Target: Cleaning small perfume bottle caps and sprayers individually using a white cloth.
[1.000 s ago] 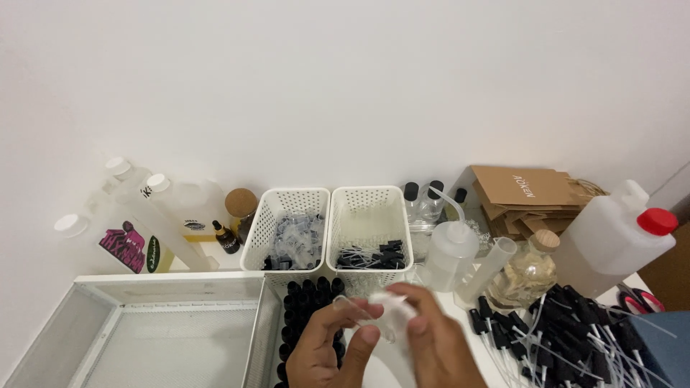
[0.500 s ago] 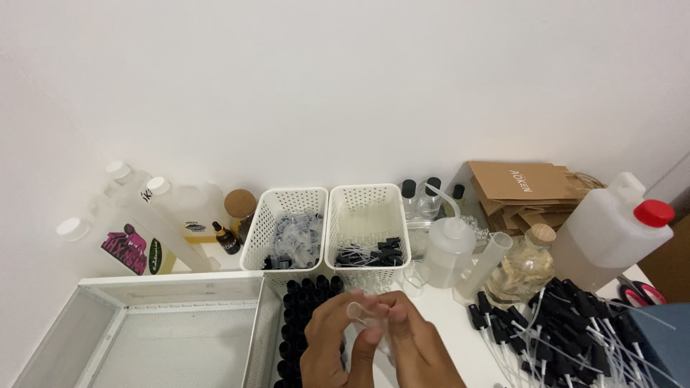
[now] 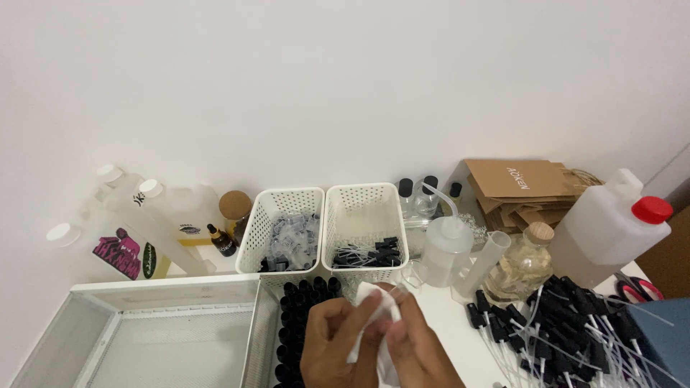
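A white worktop point(image 3: 460, 338) set against a plain white wall carries the work area. At its near edge both hands meet over a white tissue point(image 3: 374, 323). The left hand point(image 3: 334, 345) and right hand point(image 3: 417, 348) have their fingers curled closed on the tissue, pinching it between them; whether a small item sits inside the folds cannot be told.

The tissue appears light, soft and limp, and likely tears if pulled hard. Any bunched portion probably gives the best hold.

Just left of the hands stand rows of small black-capped bottles point(image 3: 305, 316) beside a mesh tray point(image 3: 144, 338). Two perforated white baskets point(image 3: 323, 226) stand behind. A pile of black dropper caps point(image 3: 575, 330) lies to the right, near a wash bottle point(image 3: 445, 248).
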